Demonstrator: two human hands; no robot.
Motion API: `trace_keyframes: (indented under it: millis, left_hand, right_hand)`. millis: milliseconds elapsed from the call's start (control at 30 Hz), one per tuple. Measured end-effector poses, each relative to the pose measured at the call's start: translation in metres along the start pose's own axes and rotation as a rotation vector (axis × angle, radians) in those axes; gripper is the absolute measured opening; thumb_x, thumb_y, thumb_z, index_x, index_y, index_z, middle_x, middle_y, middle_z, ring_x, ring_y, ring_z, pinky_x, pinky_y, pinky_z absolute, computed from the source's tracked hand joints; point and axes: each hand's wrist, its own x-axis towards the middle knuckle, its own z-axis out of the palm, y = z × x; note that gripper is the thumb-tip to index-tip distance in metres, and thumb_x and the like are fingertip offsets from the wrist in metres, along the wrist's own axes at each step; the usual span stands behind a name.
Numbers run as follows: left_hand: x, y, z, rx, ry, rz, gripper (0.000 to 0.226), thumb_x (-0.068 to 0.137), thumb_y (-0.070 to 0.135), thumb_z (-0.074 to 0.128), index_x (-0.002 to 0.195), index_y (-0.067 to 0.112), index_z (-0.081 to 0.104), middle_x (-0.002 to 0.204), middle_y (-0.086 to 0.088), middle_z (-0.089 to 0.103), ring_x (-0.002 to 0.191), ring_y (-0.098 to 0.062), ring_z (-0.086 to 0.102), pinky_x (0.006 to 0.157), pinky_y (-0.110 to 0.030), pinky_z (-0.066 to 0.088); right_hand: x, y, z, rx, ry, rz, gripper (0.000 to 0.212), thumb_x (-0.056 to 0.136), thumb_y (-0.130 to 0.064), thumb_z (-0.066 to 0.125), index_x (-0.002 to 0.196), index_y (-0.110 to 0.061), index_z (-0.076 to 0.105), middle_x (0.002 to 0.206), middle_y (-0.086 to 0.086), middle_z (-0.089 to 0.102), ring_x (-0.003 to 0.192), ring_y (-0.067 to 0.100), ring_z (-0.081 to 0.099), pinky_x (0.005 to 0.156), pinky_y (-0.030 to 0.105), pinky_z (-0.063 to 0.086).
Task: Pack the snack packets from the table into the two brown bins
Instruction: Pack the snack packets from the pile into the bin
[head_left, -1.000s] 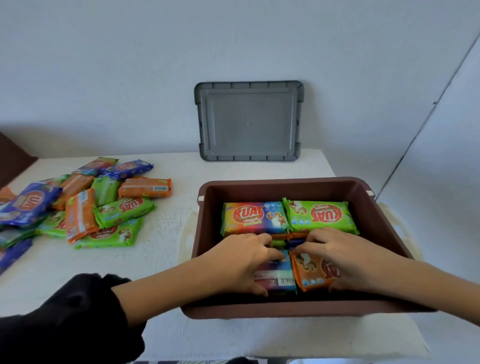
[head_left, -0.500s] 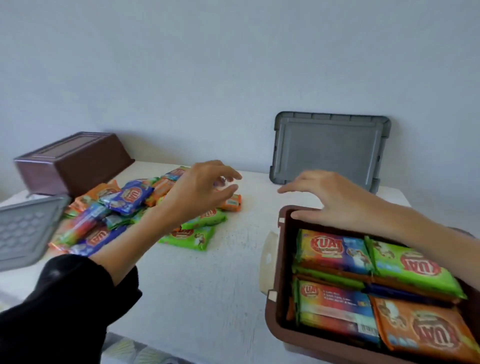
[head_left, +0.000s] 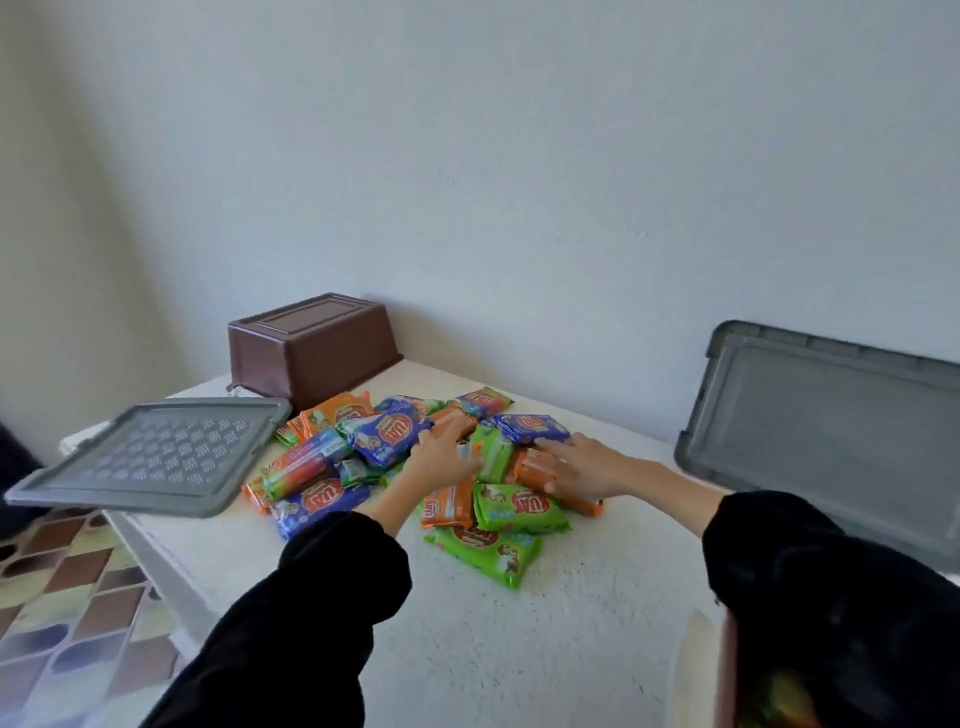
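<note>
**Snack packets: heap on tabletop, packing partly done**

Snack packets (head_left: 387, 434): a loose heap, well over a dozen in orange, green and blue, lying on the white tabletop (head_left: 519, 623) towards its far left.

Left hand (head_left: 441, 457): in the middle of the heap, grip curled round one or more packets.

Right hand (head_left: 576, 467): fingers spread and fairly straight, lying flat on an orange packet (head_left: 582, 503); grip apart, nothing clasped.

First brown bin (head_left: 727, 670): only a sliver shows at the lower right edge, with blurred colour inside, probably packets already packed.

Second brown bin (head_left: 311, 348): upside down behind the heap, so nothing is in it.

Grey lids: one (head_left: 150, 457) flat at the left, one (head_left: 831, 431) leaning on the wall.

Status, as judged: most of the work remains, and the second bin still needs righting.
</note>
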Motion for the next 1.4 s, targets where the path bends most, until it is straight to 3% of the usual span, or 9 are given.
trace_keyframes:
  millis: [133,367,467,567,800,1067,1167,1233,1400]
  left_hand:
    - [0.013,-0.003,0.021,0.1,0.053,-0.1,0.077,0.082,0.058,0.053,0.146,0.033,0.018,0.151,-0.015,0.026,0.136,-0.039,0.028,0.106,-0.047,0.033]
    - [0.002,0.007,0.014,-0.067,0.216,-0.038,0.059,0.073,0.034,0.071,0.128,0.023,0.054,0.098,-0.004,0.065,0.094,-0.024,0.064,0.073,-0.034,0.052]
    - [-0.012,0.023,-0.007,-0.113,0.344,0.058,0.06,0.069,0.024,0.075,0.125,0.014,0.056,0.102,-0.007,0.068,0.091,-0.024,0.064,0.076,-0.036,0.055]
    - [-0.027,0.05,-0.033,-0.142,0.37,0.213,0.063,0.068,0.022,0.078,0.126,0.014,0.055,0.114,-0.009,0.066,0.099,-0.02,0.062,0.08,-0.031,0.051]
    - [-0.109,0.122,-0.049,-0.092,0.129,0.65,0.06,0.061,0.028,0.084,0.116,0.031,0.061,0.109,0.007,0.066,0.098,-0.009,0.059,0.071,-0.009,0.041]
    - [-0.183,0.188,0.008,0.108,-0.363,1.076,0.061,0.064,0.026,0.083,0.118,0.034,0.057,0.111,0.012,0.061,0.096,-0.001,0.058,0.078,-0.005,0.045]
    - [-0.204,0.201,0.04,0.198,-0.478,1.175,0.062,0.069,0.03,0.079,0.123,0.035,0.048,0.109,0.021,0.048,0.093,0.006,0.048,0.078,0.0,0.039]
    - [-0.215,0.205,0.063,0.25,-0.52,1.225,0.063,0.071,0.029,0.077,0.125,0.032,0.045,0.109,0.021,0.046,0.093,0.006,0.044,0.082,-0.005,0.038]
    - [-0.226,0.206,0.116,0.458,-0.52,1.284,0.066,0.069,0.026,0.077,0.126,0.018,0.044,0.128,0.0,0.049,0.114,-0.016,0.046,0.095,-0.027,0.039]
  right_hand:
    - [0.027,0.004,0.011,0.014,-0.188,0.011,0.079,0.093,-0.042,0.048,0.149,-0.023,-0.004,0.15,0.021,0.024,0.135,0.033,0.032,0.107,0.031,0.027]
    - [0.026,0.014,0.01,-0.003,-0.078,-0.036,0.076,0.085,-0.043,0.06,0.148,-0.03,0.019,0.147,0.009,0.039,0.127,0.027,0.043,0.098,0.03,0.036]
    - [0.007,0.014,-0.012,0.072,0.052,-0.043,0.074,0.079,-0.04,0.069,0.143,-0.033,0.032,0.134,0.01,0.053,0.109,0.022,0.051,0.076,0.026,0.04]
    - [-0.031,0.016,-0.043,0.174,0.194,-0.049,0.072,0.076,-0.036,0.073,0.139,-0.034,0.039,0.12,0.004,0.061,0.107,0.021,0.055,0.082,0.029,0.042]
    - [-0.185,0.032,-0.1,0.193,0.403,0.036,0.068,0.074,-0.038,0.074,0.134,-0.041,0.043,0.102,-0.014,0.052,0.09,0.005,0.049,0.065,0.003,0.034]
    - [-0.327,0.031,-0.046,0.202,0.26,0.211,0.081,0.064,-0.045,0.079,0.133,-0.045,0.038,0.116,-0.014,0.06,0.101,0.003,0.059,0.085,0.015,0.046]
    - [-0.357,0.034,-0.017,0.184,0.184,0.275,0.08,0.065,-0.046,0.078,0.135,-0.036,0.041,0.116,-0.021,0.056,0.097,-0.007,0.053,0.079,0.001,0.039]
    - [-0.373,0.036,0.0,0.207,0.131,0.31,0.076,0.067,-0.044,0.077,0.133,-0.036,0.042,0.111,-0.026,0.052,0.094,-0.01,0.052,0.077,-0.001,0.037]
    - [-0.389,0.039,0.041,0.088,0.05,0.379,0.08,0.066,-0.046,0.075,0.136,-0.036,0.038,0.133,-0.014,0.05,0.118,0.004,0.047,0.098,0.02,0.036]
